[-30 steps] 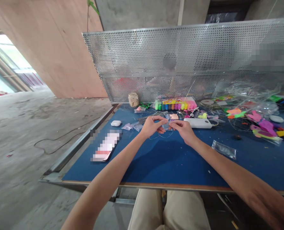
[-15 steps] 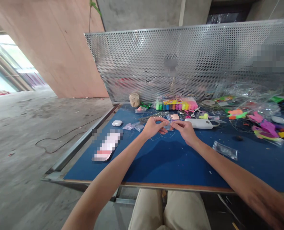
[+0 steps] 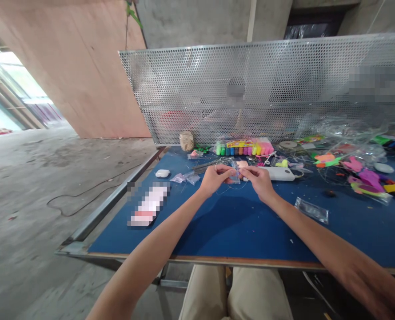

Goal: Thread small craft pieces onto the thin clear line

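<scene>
Close together over the blue table (image 3: 230,231), my two hands pinch a small clear plastic bag (image 3: 236,176). My left hand (image 3: 217,178) has thumb and fingers closed on its left side. From the right, my right hand (image 3: 257,178) grips it between thumb and fingertips. What the bag holds, if anything, is too small to make out. A thin wire loop (image 3: 229,192) curves beneath the hands. Just behind my right hand lies a white power strip (image 3: 280,174), and thin metal wires (image 3: 210,165) lie behind my left.
On the left are a white earphone case (image 3: 162,173), small plastic bags (image 3: 185,178) and a blurred-out phone-like object (image 3: 150,204). Coloured clay (image 3: 245,147) stands by a perforated metal screen (image 3: 197,89). A clear bag (image 3: 312,210) lies right, near colourful pieces (image 3: 367,178).
The small bag between my fingers now stands more upright and shows more clearly. My hands stay nearly in place, fingertips slightly shifted. The view has tilted a little.
</scene>
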The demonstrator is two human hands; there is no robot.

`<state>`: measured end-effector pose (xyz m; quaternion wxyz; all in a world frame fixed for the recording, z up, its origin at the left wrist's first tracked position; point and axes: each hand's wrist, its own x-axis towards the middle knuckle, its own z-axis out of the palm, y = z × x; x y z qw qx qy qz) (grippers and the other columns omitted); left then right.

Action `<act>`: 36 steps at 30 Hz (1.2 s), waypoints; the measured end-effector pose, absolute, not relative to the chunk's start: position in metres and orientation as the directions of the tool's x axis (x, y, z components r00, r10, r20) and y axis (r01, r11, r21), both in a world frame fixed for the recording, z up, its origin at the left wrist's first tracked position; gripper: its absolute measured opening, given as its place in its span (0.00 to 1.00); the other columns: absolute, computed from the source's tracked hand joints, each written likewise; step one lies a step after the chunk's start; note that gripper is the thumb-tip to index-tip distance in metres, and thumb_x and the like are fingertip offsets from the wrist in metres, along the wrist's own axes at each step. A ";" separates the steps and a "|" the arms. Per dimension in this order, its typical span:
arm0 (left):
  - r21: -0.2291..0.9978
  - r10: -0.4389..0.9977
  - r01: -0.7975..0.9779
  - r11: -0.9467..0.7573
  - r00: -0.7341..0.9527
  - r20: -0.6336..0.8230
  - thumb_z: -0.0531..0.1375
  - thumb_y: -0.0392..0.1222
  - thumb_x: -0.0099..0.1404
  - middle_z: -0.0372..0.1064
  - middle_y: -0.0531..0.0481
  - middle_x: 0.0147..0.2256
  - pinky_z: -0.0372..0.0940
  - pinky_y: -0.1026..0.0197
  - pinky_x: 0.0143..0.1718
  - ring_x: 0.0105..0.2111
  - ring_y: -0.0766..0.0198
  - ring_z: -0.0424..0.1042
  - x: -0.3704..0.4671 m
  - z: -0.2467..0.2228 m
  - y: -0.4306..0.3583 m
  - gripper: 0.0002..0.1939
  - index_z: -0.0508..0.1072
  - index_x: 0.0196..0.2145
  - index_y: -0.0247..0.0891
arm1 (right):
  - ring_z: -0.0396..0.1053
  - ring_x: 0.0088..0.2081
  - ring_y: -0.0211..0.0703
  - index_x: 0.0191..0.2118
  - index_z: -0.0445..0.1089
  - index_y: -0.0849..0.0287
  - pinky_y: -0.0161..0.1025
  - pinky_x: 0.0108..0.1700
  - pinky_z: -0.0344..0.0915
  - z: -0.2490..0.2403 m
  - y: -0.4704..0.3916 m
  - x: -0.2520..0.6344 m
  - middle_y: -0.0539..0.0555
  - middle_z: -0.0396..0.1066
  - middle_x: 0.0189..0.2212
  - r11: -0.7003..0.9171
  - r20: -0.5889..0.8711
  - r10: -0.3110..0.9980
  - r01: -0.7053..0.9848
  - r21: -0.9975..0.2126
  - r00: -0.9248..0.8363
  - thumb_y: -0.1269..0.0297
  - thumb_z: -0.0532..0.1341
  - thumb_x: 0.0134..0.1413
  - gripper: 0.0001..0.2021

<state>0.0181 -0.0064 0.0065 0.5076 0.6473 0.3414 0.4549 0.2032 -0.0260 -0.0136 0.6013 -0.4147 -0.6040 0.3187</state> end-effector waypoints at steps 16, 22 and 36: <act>0.934 0.875 0.036 -0.357 0.362 0.321 0.62 0.56 0.62 0.71 0.51 0.28 0.58 0.68 0.25 0.24 0.72 0.63 0.021 0.005 -0.008 0.19 0.76 0.35 0.34 | 0.71 0.32 0.46 0.30 0.79 0.57 0.42 0.38 0.65 -0.020 -0.021 0.203 0.52 0.76 0.26 0.393 0.396 0.914 0.055 -0.918 0.084 0.50 0.67 0.49 0.14; 0.973 0.892 -0.068 -0.222 0.389 0.230 0.66 0.58 0.57 0.74 0.49 0.32 0.70 0.62 0.31 0.25 0.70 0.67 0.018 0.007 -0.005 0.22 0.76 0.38 0.34 | 0.66 0.28 0.41 0.31 0.77 0.57 0.39 0.32 0.62 -0.023 -0.016 0.202 0.50 0.72 0.24 0.337 0.335 0.941 -0.046 -0.940 0.040 0.50 0.68 0.47 0.14; 0.942 0.763 -0.232 -0.244 0.553 0.334 0.62 0.59 0.62 0.73 0.41 0.51 0.58 0.51 0.60 0.55 0.53 0.69 0.039 -0.007 -0.017 0.24 0.75 0.46 0.36 | 0.51 0.19 0.35 0.38 0.72 0.51 0.37 0.24 0.58 -0.011 -0.015 0.208 0.43 0.55 0.18 0.196 0.183 0.980 -0.414 -0.889 0.072 0.47 0.66 0.49 0.16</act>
